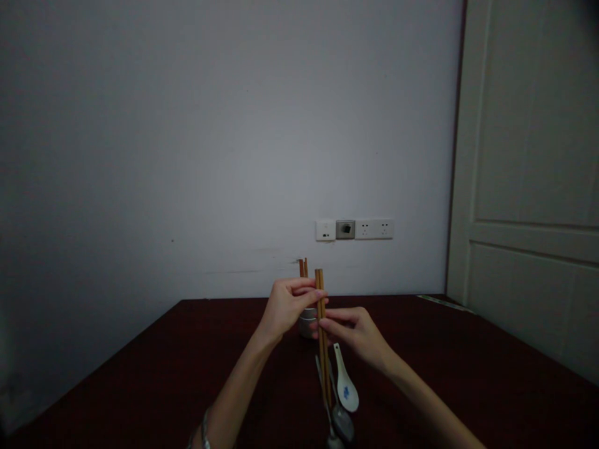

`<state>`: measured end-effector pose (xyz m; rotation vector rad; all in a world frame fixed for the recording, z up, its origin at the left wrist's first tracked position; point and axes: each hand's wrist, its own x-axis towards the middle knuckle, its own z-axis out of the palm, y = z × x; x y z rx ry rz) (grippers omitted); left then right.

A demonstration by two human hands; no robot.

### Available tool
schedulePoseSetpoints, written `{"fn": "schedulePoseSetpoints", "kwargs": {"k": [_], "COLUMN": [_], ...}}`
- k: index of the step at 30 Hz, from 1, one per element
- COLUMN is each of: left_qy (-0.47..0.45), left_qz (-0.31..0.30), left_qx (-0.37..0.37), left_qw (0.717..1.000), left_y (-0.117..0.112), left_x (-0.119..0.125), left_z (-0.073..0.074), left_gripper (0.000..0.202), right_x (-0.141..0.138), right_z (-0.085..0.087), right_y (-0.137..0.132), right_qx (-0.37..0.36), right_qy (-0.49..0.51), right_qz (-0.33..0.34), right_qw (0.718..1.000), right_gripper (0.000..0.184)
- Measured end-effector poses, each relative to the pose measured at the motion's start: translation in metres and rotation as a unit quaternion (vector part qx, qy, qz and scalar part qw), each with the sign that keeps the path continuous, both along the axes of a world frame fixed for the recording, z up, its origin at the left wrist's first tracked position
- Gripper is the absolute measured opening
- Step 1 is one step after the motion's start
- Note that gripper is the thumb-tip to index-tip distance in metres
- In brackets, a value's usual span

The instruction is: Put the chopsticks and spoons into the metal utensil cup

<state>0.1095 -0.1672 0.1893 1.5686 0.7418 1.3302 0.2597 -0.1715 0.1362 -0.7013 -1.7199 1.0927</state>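
Note:
A pair of wooden chopsticks (322,349) stands nearly upright between my two hands. My left hand (287,305) pinches them near the top, fingers closed around them. Lower down, my right hand (355,333) grips the same pair between thumb and fingers. Behind my hands is a light-coloured holder (307,324), partly hidden, with more wooden sticks (304,268) rising above it. On the table below lie a white soup spoon (346,390) with a blue mark and a metal spoon (343,424). A second metal utensil (334,442) is cut off by the bottom edge.
The dark red table (187,374) reaches back to a pale wall (234,156). Wall sockets (374,229) sit above its far edge. A panelled white door (533,187) stands at the right. A thin patterned strip (444,303) lies along the table's far right edge.

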Motion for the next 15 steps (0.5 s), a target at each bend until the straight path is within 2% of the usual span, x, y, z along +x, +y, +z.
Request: {"fn": "schedulePoseSetpoints", "kwargs": {"k": [15], "left_qy": [0.010], "left_qz": [0.003], "left_qx": [0.009], "left_qw": [1.000], "left_y": [-0.0013], "left_x": [0.0006], "left_z": [0.0006], "left_gripper": [0.028], "right_x": [0.0034], "right_z": [-0.0007], "right_y": [0.0020], "right_qx": [0.006], "right_qy": [-0.006], "right_qz": [0.006], "right_qw": [1.000], "right_gripper": [0.036]}}
